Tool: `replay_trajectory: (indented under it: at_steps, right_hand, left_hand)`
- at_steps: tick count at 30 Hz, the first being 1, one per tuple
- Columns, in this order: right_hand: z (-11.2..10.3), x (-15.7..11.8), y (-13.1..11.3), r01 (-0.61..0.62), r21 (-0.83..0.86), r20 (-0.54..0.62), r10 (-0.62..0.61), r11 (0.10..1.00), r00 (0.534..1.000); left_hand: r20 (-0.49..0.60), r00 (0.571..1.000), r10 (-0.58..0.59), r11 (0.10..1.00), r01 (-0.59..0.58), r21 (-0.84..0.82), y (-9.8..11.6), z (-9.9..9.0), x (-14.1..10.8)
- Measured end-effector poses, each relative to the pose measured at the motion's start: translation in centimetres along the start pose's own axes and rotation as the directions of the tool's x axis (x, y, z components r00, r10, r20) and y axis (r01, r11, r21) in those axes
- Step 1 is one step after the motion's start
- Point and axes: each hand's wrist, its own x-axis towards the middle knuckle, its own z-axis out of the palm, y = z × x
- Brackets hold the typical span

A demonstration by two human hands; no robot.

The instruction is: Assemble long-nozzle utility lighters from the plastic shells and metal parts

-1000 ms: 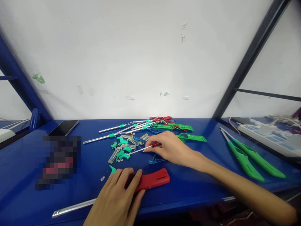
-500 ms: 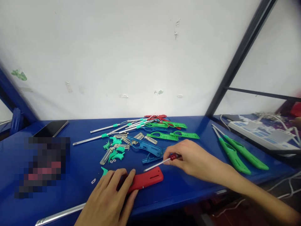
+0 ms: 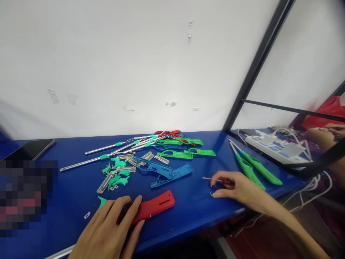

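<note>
A red lighter body [image 3: 157,205] lies near the front edge of the blue table, with the fingers of my left hand [image 3: 113,226] wrapped over its left part. From under that hand a silver tube [image 3: 60,253] sticks out to the lower left. My right hand [image 3: 229,187] holds a small screwdriver [image 3: 228,182] by its dark red handle, the shaft pointing left, apart from the red body. A small thin bit shows by the right thumb, too small to name. Blue casing halves [image 3: 178,173] lie behind the red body.
Silver tubes with teal ends [image 3: 83,164], teal triggers [image 3: 118,163], clear tanks [image 3: 106,181] and green casings [image 3: 175,154] are spread behind. Two green lighters [image 3: 260,167] and a white power strip [image 3: 277,149] lie right. Another person's hands [image 3: 322,133] show behind the frame; a phone [image 3: 32,149] lies left.
My right hand has moved right with the screwdriver, away from the red body. The view has shifted right, and another person's hands show at the right. My left hand stays on the red body.
</note>
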Motion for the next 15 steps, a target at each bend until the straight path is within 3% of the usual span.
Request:
replay_trajectory:
  at_steps: [6,12,15]
  right_hand:
    - [1.5,0.8,-1.3,0.104,0.044,0.020,-0.105,0.994,0.994]
    - [2.3,1.5,-2.0,0.157,0.027,0.015,-0.158,0.987,0.987]
    - [2.7,1.6,-2.1,0.191,-0.010,0.018,-0.191,0.982,0.981]
  left_hand:
    - [0.065,0.997,-0.041,0.999,0.041,0.001,0.0,0.0,-0.3]
    - [0.016,1.000,-0.016,1.000,0.016,0.005,0.2,-0.5,0.4]
    - [0.064,0.998,-0.029,0.999,0.028,0.015,0.5,-0.9,0.6]
